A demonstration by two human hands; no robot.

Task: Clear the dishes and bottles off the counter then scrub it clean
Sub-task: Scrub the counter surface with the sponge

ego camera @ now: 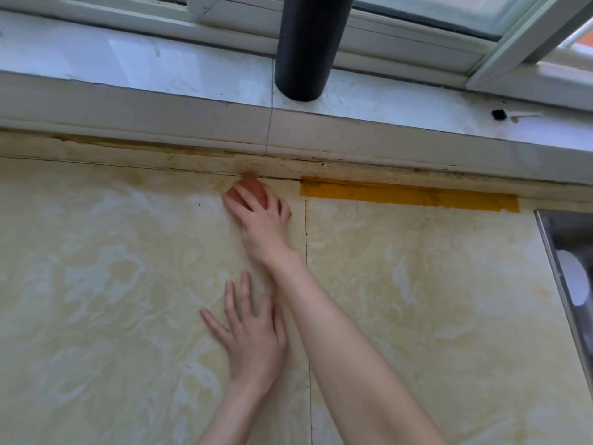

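A reddish-brown sponge (252, 185) sits at the far edge of the cream, marbled counter (112, 268), against its grimy, stained back seam.

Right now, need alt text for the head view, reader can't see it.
The right hand presses a reddish-brown scrub pad into the grimy seam at the back of a cream marbled counter, while the left hand rests flat, fingers spread. Yellow tape lines the seam to the right; a black pipe stands on the sill.
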